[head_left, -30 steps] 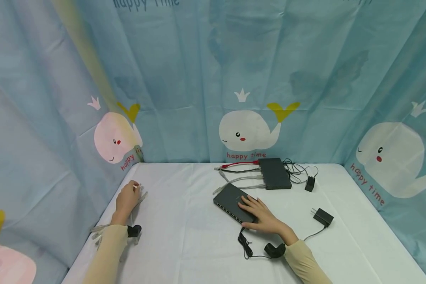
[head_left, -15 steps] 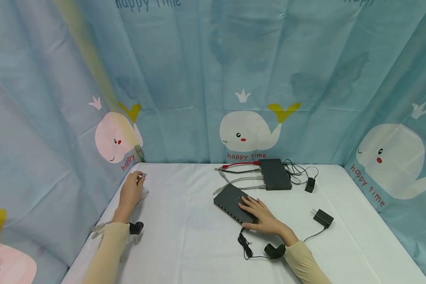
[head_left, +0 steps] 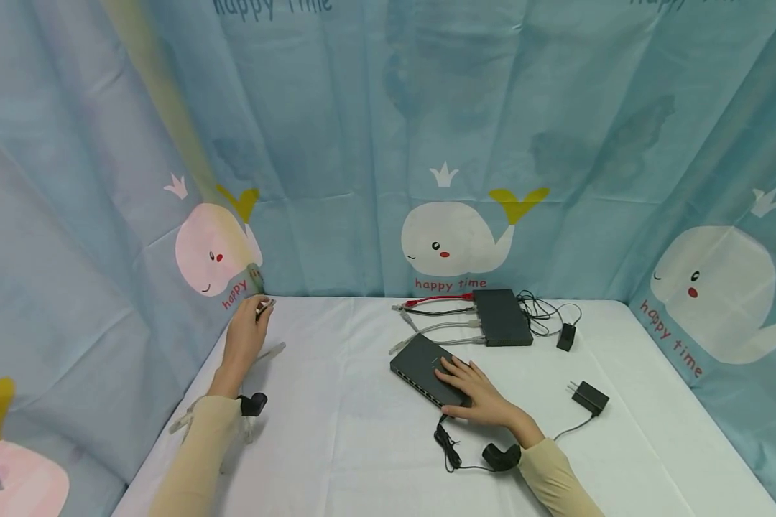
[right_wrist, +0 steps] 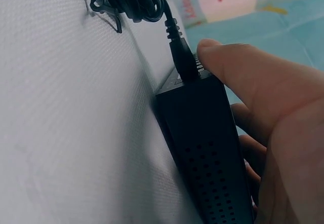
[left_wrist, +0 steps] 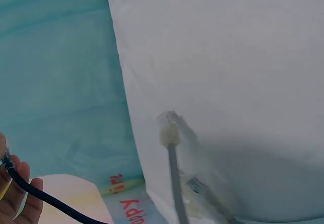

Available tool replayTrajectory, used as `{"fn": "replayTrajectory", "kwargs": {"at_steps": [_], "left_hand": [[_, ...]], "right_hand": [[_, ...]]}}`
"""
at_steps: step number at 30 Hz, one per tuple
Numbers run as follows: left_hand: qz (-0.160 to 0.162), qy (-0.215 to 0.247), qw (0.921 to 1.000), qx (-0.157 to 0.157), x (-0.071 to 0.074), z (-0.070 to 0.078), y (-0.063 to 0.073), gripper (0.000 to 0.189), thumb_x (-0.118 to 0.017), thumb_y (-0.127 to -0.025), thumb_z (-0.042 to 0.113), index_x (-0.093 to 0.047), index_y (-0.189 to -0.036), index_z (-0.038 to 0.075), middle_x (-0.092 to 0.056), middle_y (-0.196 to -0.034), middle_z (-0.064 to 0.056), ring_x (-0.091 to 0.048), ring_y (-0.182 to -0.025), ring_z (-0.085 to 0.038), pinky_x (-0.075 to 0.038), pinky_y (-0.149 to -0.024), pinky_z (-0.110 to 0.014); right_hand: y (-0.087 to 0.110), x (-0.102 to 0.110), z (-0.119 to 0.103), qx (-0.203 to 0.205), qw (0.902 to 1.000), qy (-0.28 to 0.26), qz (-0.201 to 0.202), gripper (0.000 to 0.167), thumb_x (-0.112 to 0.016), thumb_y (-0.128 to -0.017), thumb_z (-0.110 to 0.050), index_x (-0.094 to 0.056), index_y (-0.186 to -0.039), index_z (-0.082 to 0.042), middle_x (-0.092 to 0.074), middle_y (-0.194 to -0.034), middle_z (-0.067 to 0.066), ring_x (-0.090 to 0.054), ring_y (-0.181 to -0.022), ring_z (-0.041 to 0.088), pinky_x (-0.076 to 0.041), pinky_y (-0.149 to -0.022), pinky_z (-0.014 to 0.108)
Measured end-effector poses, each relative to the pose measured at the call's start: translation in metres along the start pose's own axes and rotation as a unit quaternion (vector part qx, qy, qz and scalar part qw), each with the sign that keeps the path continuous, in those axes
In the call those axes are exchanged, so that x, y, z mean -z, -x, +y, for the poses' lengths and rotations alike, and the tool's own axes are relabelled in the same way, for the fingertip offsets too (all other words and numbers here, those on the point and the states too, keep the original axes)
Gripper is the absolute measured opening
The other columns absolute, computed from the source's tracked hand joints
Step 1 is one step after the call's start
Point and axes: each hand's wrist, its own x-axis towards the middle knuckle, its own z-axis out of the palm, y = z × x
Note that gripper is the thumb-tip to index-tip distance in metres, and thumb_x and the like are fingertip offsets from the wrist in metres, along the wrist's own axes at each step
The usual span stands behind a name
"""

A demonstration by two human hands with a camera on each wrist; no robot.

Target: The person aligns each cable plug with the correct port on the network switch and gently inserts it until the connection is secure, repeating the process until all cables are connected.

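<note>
At the table's far left corner, my left hand pinches the plug end of a dark network cable. The left wrist view shows that cable trailing down from the fingers. Grey network cables with clear plugs lie below and beside this hand, partly hidden by the forearm. My right hand rests with spread fingers on top of a black network switch, its row of ports facing front left. A power plug sits in the switch's end, near the thumb.
Behind stands a second black network switch with red, black and grey cables plugged into its left side. Its coiled cord and adapter lie to the right. Another power adapter lies at right. Printed curtains surround the table.
My left hand has risen toward the far left corner, lifting the cable plug away from the grey cables. The right hand stays on the switch.
</note>
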Motion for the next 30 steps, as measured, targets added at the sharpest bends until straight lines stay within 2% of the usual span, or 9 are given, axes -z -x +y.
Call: {"fn": "replayTrajectory", "kwargs": {"at_steps": [16,20,25,30], "left_hand": [[-0.006,0.017,0.9990,-0.042,0.012,0.034,-0.013,0.021,-0.057,-0.093,0.016,-0.057,-0.111,0.004,-0.054,-0.096,-0.013,-0.054,-0.078,-0.024,-0.046,-0.066,-0.040],[-0.016,0.019,0.9984,-0.051,0.014,0.041,-0.015,0.021,-0.057,-0.093,0.016,-0.057,-0.111,0.005,-0.054,-0.097,-0.014,-0.055,-0.078,-0.025,-0.048,-0.065,-0.040],[-0.039,0.023,0.9973,-0.057,0.011,0.050,-0.012,0.020,-0.059,-0.092,0.015,-0.058,-0.109,0.005,-0.055,-0.095,-0.013,-0.055,-0.074,-0.023,-0.047,-0.062,-0.037],[-0.060,0.030,0.9962,-0.056,0.006,0.060,-0.003,0.019,-0.059,-0.091,0.014,-0.059,-0.108,0.005,-0.056,-0.094,-0.011,-0.054,-0.072,-0.021,-0.046,-0.062,-0.035]], "right_hand": [[0.000,0.002,-0.001,-0.004,1.0000,0.000,-0.006,0.068,-0.065,-0.085,-0.038,-0.038,-0.142,-0.010,-0.025,-0.150,0.016,-0.016,-0.138,0.040,-0.007,-0.107,0.060],[0.000,0.002,-0.001,-0.005,1.0000,0.000,-0.005,0.068,-0.065,-0.085,-0.038,-0.039,-0.141,-0.010,-0.025,-0.150,0.016,-0.016,-0.138,0.040,-0.007,-0.107,0.060],[0.000,0.001,0.000,-0.006,1.0000,0.000,-0.006,0.069,-0.065,-0.085,-0.038,-0.038,-0.142,-0.010,-0.025,-0.150,0.015,-0.016,-0.138,0.040,-0.007,-0.107,0.060],[0.000,0.000,0.001,-0.004,1.0000,0.005,-0.004,0.069,-0.064,-0.085,-0.040,-0.038,-0.142,-0.011,-0.025,-0.150,0.015,-0.016,-0.139,0.040,-0.008,-0.106,0.061]]}}
